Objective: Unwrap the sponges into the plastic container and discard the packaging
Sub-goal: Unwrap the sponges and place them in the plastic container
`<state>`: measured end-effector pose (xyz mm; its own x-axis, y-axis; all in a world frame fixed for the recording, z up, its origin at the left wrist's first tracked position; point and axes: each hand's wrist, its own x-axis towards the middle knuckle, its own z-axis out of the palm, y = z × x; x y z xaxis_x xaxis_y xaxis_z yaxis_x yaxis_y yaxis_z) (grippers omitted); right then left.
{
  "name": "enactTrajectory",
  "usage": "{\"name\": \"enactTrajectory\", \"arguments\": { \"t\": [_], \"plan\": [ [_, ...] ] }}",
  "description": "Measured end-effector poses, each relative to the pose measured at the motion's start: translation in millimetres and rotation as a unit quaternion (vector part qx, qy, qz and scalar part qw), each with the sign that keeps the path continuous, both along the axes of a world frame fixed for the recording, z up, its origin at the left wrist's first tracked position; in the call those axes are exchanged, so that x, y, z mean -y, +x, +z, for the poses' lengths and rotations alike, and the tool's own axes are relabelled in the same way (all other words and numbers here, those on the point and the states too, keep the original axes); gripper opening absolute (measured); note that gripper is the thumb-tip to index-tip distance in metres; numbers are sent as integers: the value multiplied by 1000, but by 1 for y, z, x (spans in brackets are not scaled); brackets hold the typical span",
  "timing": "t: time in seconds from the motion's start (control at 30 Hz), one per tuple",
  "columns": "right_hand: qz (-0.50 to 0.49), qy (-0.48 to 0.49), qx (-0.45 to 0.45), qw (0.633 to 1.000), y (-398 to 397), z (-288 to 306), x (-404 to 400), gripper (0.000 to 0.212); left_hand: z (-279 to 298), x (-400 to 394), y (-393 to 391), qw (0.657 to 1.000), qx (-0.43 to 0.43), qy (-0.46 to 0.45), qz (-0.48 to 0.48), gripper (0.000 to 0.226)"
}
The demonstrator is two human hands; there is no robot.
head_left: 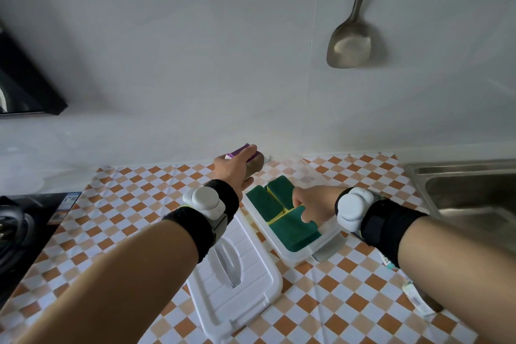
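Note:
A clear plastic container [326,243] sits on the checkered mat and holds three green-topped yellow sponges [262,200]. My right hand [311,205] is inside it, fingers curled and pressing on the nearest sponge [296,233]. My left hand [236,167] reaches toward the back wall and grips a wrapped sponge pack [255,163] with a purple and white label, just beyond the container's far left corner. The container's white lid [237,282] lies flat under my left forearm.
A steel sink [469,190] lies at the right edge, a black stove [25,229] at the left. A metal spatula [351,39] hangs on the wall above. Torn packaging strips [416,299] lie under my right forearm.

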<state>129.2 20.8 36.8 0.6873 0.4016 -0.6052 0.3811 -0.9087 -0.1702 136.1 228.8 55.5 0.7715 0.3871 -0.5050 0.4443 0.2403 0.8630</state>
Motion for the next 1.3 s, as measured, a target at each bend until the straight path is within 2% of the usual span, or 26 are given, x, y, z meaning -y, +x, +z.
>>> {"name": "enactTrajectory", "arguments": {
  "t": [0.3,0.5,0.6,0.7,0.8,0.87,1.0,1.2,1.23,1.3],
  "plan": [
    [30,-16,27,999,-2,-38,9,34,-7,0,2,1000,-6,8,-12,67],
    [21,-31,57,998,-2,-33,6,28,-9,2,2,1000,3,14,-24,68],
    [-17,28,96,995,-1,-13,5,39,-9,6,1,999,11,10,-43,61],
    [-96,150,157,971,-4,6,3,40,-6,16,-3,998,11,7,-65,45],
    [-169,254,211,929,-8,22,-3,47,0,30,-10,995,6,0,-98,68],
    [-200,290,229,907,-12,31,-2,53,4,40,-15,993,2,-2,-122,71],
    [-219,311,288,879,-27,40,16,36,13,64,-24,983,9,-11,-183,66],
    [-309,284,336,844,-51,41,78,25,18,110,-33,958,14,23,-284,85],
    [-326,273,339,839,-56,41,92,24,18,118,-34,954,12,35,-296,84],
    [-356,239,329,841,-65,39,122,21,18,136,-39,949,11,54,-309,62]
  ]
}}
